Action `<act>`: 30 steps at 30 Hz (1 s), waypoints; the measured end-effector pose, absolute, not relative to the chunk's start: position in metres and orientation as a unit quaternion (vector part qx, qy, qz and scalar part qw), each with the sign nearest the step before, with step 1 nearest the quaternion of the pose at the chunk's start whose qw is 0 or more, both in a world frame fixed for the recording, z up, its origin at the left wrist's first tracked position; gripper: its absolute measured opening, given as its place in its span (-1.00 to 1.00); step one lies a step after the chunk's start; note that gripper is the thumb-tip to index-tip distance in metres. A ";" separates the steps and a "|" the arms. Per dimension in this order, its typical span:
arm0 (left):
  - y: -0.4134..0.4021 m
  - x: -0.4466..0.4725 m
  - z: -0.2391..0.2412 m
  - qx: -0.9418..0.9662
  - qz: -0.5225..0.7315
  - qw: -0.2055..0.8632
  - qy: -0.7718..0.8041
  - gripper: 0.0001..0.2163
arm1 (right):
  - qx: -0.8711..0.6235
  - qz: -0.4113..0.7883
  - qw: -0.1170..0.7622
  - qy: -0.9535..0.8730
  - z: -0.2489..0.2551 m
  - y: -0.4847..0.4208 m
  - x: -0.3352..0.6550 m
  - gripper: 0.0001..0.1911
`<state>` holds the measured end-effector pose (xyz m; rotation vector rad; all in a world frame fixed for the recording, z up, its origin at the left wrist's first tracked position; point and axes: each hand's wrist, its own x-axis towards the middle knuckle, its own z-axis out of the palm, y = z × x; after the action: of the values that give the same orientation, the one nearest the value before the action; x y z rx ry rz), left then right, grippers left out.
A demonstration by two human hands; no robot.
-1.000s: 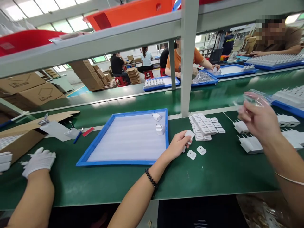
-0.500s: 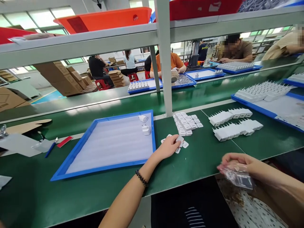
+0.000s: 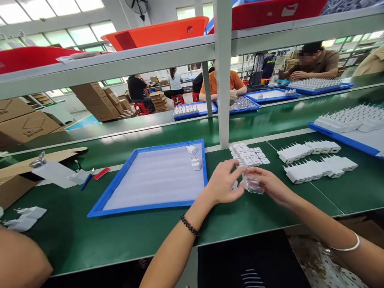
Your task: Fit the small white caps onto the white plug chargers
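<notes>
My left hand and my right hand meet over the green table, both pinching a small clear plastic bag. A small white plug part lies partly hidden under my left fingers. Just beyond the hands lies a stack of small white plug parts. To the left sits a blue tray lined with white foam, holding two white chargers near its far right corner. Rows of white chargers lie to the right.
A grey shelf post rises behind the stack. A co-worker's arm is at the lower left, next to a cardboard box, a blue pen and a red strip. Another blue tray of chargers is at the far right. Other people work across the green belt.
My right hand came from the lower right edge up to the left hand, bringing the clear bag. My left hand lifted slightly from the loose parts and took hold of the bag.
</notes>
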<state>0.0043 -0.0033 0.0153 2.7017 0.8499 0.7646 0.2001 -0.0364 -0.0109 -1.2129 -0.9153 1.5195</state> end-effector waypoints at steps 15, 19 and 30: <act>0.023 0.003 -0.009 0.711 0.435 0.334 0.440 -0.73 | -0.445 0.661 0.365 -0.481 0.019 -0.076 0.202 -0.18; 0.013 0.008 -0.007 0.742 0.418 0.331 0.406 -0.76 | -0.447 0.650 0.434 -0.435 0.016 -0.076 0.207 -0.13; -0.017 0.027 -0.001 0.745 0.244 0.553 0.282 -0.77 | -0.481 0.541 0.297 -0.623 0.004 -0.059 0.236 -0.57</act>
<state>0.0271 -0.0172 -0.0007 1.7611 0.6677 0.5772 0.2364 -0.0589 0.0043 -1.2787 -1.6558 1.4376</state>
